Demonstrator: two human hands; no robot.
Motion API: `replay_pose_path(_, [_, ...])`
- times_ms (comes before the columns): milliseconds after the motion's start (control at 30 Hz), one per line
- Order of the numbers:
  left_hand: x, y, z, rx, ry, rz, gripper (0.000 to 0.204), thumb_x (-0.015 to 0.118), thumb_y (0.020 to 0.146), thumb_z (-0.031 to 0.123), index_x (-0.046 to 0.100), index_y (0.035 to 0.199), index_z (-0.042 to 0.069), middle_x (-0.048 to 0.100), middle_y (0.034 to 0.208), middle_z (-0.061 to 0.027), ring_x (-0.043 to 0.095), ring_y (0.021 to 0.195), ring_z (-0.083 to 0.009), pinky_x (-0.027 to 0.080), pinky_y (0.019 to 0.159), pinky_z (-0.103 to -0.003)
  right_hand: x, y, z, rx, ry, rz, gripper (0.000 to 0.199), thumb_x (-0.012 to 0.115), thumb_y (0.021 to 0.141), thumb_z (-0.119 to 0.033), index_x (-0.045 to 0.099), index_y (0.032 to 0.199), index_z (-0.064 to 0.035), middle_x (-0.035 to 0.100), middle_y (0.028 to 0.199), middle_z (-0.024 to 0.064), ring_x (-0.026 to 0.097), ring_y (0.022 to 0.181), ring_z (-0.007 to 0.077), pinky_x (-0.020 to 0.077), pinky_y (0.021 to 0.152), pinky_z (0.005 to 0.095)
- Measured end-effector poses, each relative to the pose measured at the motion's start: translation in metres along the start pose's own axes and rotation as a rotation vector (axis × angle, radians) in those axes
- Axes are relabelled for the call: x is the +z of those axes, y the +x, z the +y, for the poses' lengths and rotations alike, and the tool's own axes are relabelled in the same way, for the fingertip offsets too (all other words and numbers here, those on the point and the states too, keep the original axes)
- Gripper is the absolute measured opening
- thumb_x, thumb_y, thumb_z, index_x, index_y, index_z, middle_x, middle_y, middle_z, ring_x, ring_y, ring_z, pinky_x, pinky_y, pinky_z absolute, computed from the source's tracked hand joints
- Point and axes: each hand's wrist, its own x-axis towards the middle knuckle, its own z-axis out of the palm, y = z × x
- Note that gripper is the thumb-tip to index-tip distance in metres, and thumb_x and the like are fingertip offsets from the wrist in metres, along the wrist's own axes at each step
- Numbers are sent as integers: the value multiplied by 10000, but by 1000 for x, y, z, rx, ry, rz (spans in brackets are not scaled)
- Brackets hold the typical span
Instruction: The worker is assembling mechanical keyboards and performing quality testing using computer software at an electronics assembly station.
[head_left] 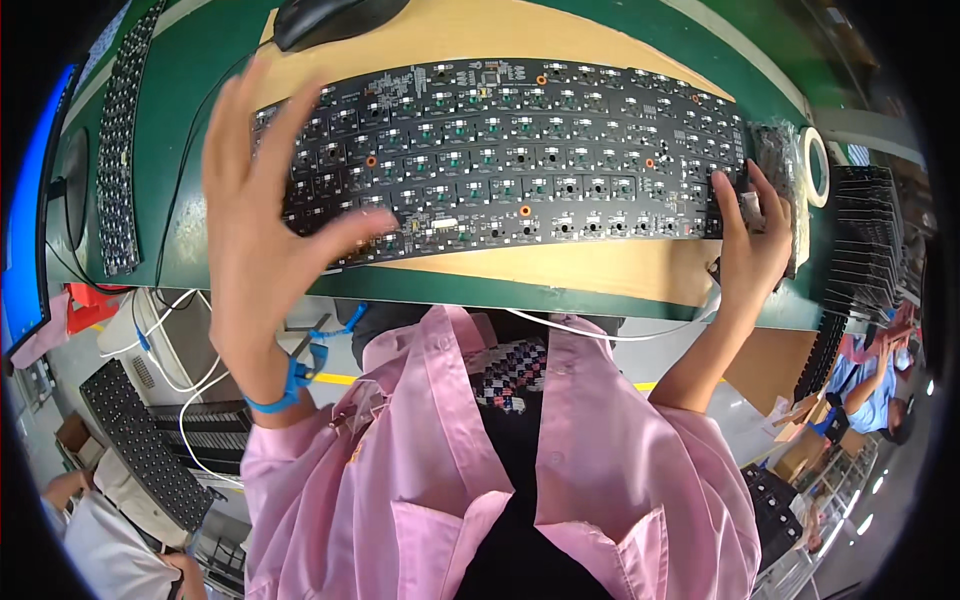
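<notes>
Left hand (265, 210): fingers spread wide, thumb out, clasping nothing; held over the left end of a long black circuit board (520, 150), outline slightly blurred. I cannot tell whether any fingertip touches. Right hand (755, 235): thumb and forefinger at the board's right end, other fingers curled. A small white piece shows between the fingers; whether it is gripped I cannot tell.

The board lies across the bench in front of the person, on a smooth tan sheet (610, 272). Its face is matt black, with rows of small square outlines, pale specks and a few orange-ringed holes. The fisheye view bends its edges.

Containers: beside the right hand, a crinkled clear plastic wrapping (778, 150); contents not legible to me. Beyond it, a rack (868, 235) holds thin dark pieces in close, parallel rows. Brown cardboard boxes (800, 455) sit farther off at right, insides hidden.

Other materials: a pale, smooth ring of tape (817, 168) next to the wrapping; a glossy black mouse (335, 20) beyond the board; a second dark board (122, 150) along the left of the green bench (420, 287). A blue strap (287, 388) circles the left wrist, below it a pink cloth sleeve.
</notes>
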Motion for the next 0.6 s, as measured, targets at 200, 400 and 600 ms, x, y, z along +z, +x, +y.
replay_pose_path(200, [-2, 11, 4, 185, 142, -357, 978, 747, 366, 454, 441, 1265, 224, 313, 1362, -46, 296, 1217, -295, 244, 1009, -424, -4, 1, -1, 39, 20, -51, 430, 724, 666, -330, 630, 1000, -77, 593, 817, 58, 545, 715, 168, 437, 630, 262])
replay_pose_path(400, [-4, 10, 6, 219, 191, -359, 950, 747, 375, 415, 441, 1262, 265, 334, 1350, -24, 332, 1185, -287, 267, 999, -420, -4, -2, 0, 49, 89, -25, 386, 726, 677, -270, 631, 990, -66, 571, 756, 35, 486, 616, 109, 402, 563, 207])
replay_pose_path(600, [-6, 11, 6, 231, 209, -331, 929, 753, 386, 392, 442, 1257, 294, 368, 1324, -9, 359, 1159, -282, 285, 989, -419, -5, 0, 2, 76, 147, -18, 362, 745, 655, -270, 640, 945, -80, 578, 729, 28, 463, 599, 100, 396, 562, 202])
